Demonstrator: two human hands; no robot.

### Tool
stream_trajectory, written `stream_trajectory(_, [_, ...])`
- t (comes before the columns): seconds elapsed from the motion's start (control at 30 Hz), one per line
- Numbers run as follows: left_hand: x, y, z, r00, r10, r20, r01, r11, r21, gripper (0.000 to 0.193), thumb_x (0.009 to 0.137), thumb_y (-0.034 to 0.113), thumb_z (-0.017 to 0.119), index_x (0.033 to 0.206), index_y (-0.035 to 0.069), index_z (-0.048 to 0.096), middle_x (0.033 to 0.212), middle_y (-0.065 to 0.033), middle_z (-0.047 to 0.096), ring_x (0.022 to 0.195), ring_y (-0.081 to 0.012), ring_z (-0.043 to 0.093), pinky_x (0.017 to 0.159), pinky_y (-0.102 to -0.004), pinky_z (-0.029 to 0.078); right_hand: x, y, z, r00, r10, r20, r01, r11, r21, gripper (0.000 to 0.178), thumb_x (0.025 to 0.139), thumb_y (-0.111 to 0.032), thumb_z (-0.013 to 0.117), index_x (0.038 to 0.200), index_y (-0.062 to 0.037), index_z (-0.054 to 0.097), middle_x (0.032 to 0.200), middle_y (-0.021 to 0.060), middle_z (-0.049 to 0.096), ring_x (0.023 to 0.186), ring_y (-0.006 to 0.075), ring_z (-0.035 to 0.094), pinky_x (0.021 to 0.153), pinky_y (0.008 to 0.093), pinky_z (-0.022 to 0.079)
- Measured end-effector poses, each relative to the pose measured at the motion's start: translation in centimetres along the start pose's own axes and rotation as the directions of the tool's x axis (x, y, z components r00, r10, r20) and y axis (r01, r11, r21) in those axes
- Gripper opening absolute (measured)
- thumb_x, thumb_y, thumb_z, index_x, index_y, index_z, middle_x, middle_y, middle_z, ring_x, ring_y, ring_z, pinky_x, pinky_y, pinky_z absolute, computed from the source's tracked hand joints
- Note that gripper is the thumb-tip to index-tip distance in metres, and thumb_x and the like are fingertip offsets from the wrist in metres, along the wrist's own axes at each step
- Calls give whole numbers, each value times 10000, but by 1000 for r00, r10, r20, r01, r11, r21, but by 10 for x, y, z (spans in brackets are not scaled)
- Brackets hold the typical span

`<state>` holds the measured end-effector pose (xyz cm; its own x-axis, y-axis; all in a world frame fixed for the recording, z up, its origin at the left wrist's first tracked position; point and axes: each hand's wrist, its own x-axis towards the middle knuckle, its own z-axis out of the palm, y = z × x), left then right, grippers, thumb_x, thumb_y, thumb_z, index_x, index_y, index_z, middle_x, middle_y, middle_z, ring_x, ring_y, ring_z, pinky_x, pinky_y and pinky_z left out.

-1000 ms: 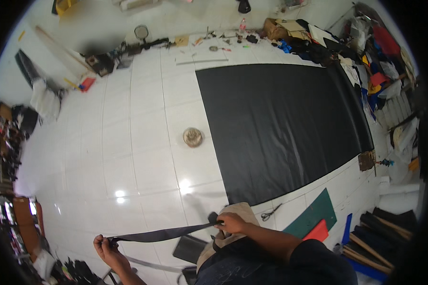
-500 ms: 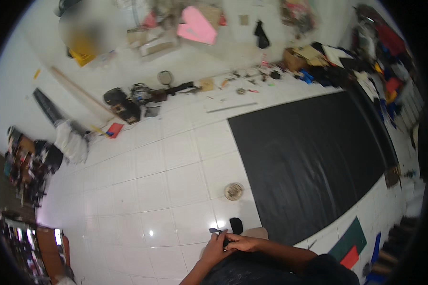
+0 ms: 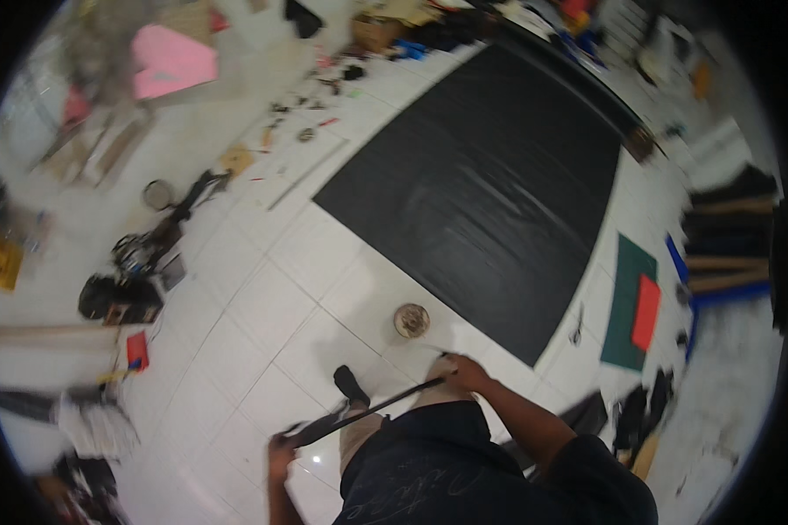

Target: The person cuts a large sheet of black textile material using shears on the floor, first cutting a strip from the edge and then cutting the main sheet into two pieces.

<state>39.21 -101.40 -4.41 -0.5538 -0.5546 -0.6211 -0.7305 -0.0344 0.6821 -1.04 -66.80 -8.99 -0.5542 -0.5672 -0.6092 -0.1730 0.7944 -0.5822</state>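
A long black strip point(image 3: 385, 404) stretches on a slant between my two hands, in front of my dark shirt. It looks wider and folded near its left end. My left hand point(image 3: 282, 448) is closed on that lower end, out to the left. Higher up and to the right, my right hand point(image 3: 466, 373) grips the other end, with a thin bit of it poking out past the fingers. Just beyond the strip, my foot in a black sock point(image 3: 348, 385) is on the white tiles.
A large black sheet point(image 3: 481, 192) lies on the floor ahead, rolled at its far end. Nearer are a round container point(image 3: 411, 321), scissors point(image 3: 577, 325), and a green mat point(image 3: 620, 302) bearing a red piece point(image 3: 645, 313). Tools and scraps line the wall; dark rolls point(image 3: 727, 236) are stacked right.
The view has swung to the right. My hands, close together over my lap before, have moved wide apart, and the black strip now spans the gap between them.
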Motion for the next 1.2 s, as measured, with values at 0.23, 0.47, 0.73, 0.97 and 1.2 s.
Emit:
stream_trajectory(0.23, [31, -15, -440, 756, -168, -633, 623, 482, 616, 287, 875, 124, 556, 1130, 23, 640, 1022, -60, 617, 880, -154, 580, 750, -315, 475, -118, 53, 49, 725, 657, -208, -588, 747, 311, 560, 847, -447, 668, 1185, -4, 613, 1088, 193, 680, 1026, 318, 651, 904, 395, 507])
stream_trajectory(0.47, [182, 138, -445, 913, 267, -310, 57, 667, 743, 355, 872, 164, 630, 1196, 23, 598, 1107, -96, 610, 955, -190, 593, 845, -331, 473, -161, 23, 175, 670, 730, -136, -576, 627, 526, 556, 849, -462, 665, 1167, -7, 626, 1043, 209, 691, 967, 316, 671, 873, 391, 518])
stream_trajectory(0.73, [216, 140, -55, 784, 116, 610, -430, 811, 397, 396, 873, 183, 691, 1198, -17, 585, 1164, -144, 622, 1090, -242, 589, 970, -348, 445, -131, -27, 168, 782, 621, -52, -459, 630, 626, 594, 851, -465, 619, 1269, -48, 562, 1158, 186, 656, 1087, 341, 618, 945, 406, 478])
stream_trajectory(0.97, [111, 177, 77, 406, 216, 888, -907, 212, 363, 374, 882, 375, 651, 1096, 68, 663, 981, -187, 640, 927, -379, 588, 815, -497, 458, -109, -13, 198, 999, -32, -6, 33, 966, 256, 524, 866, -511, 562, 1205, -116, 629, 1159, 150, 658, 1095, 358, 602, 956, 484, 440])
stream_trajectory(1.2, [179, 212, 124, 517, -446, 730, -615, 400, 680, 415, 897, 365, 619, 1147, 34, 642, 1146, -185, 619, 1052, -346, 567, 925, -451, 447, -88, -36, 210, 912, -252, 325, 19, 815, 579, 405, 906, -365, 573, 1127, -35, 647, 1145, 168, 645, 932, 299, 631, 861, 410, 497])
